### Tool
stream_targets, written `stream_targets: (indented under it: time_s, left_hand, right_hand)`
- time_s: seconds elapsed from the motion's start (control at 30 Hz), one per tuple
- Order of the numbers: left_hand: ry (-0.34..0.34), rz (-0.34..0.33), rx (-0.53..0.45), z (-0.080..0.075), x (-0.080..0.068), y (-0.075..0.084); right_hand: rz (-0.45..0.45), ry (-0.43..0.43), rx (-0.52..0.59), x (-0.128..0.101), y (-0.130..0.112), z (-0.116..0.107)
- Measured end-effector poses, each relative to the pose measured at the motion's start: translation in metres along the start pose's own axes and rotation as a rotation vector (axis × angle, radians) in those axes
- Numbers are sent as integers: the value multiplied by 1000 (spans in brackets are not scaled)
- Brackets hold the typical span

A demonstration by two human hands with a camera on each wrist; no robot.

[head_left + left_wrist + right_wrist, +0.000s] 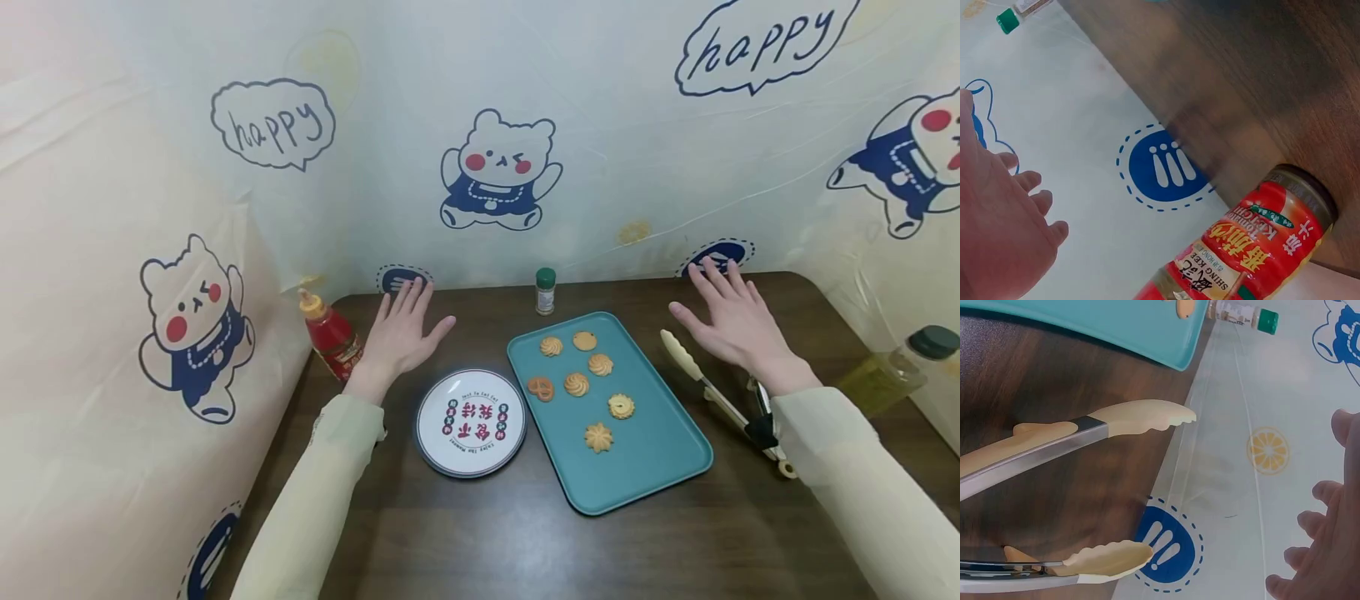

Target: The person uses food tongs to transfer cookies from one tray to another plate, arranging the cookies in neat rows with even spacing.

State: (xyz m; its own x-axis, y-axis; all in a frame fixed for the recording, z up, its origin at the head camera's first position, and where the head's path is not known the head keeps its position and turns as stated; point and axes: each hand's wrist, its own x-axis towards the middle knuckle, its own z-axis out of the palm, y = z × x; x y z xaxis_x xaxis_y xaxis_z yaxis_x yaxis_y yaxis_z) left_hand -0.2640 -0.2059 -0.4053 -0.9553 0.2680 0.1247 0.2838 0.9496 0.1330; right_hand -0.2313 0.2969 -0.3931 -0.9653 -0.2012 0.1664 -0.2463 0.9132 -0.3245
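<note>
My left hand (402, 327) is held with its fingers spread, between the ketchup bottle (331, 335) and the white plate (471, 423); it holds nothing. The bottle's red label (1254, 240) faces the left wrist view. On the other side, my right hand (735, 321) is spread and empty too, above a pair of tongs (723, 402) with cream-coloured tips. The right forearm covers part of the tongs. Between the hands lies a teal tray (652, 454) with several cookies, among them a pretzel-shaped one (541, 387) and a flower-shaped one (598, 437).
A small green-capped spice jar (545, 292) stands behind the tray near the table's back edge. At the far right is a bottle of yellowish liquid (892, 379) with a dark cap. A printed cloth (375, 192) hangs behind and beside the brown table (480, 542).
</note>
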Motion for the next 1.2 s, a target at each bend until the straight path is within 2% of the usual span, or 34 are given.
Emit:
stream_targets:
  time_s: [0.23, 0.4, 0.77, 0.97, 1.2]
  left_hand:
    - [2, -15, -88, 3, -13, -6]
    - [-23, -38, -204, 8, -25, -10]
    - [-26, -196, -500, 19, -55, -22]
    - [-94, -233, -571, 28, -71, -19]
    - [-192, -256, -623, 34, -81, -14]
  right_hand:
    - [4, 3, 13, -12, -1, -1]
    - [31, 23, 23, -25, 3, 1]
    - [141, 66, 110, -57, 20, 15]
    - [186, 48, 86, -76, 30, 28]
    - [275, 1, 73, -92, 39, 41]
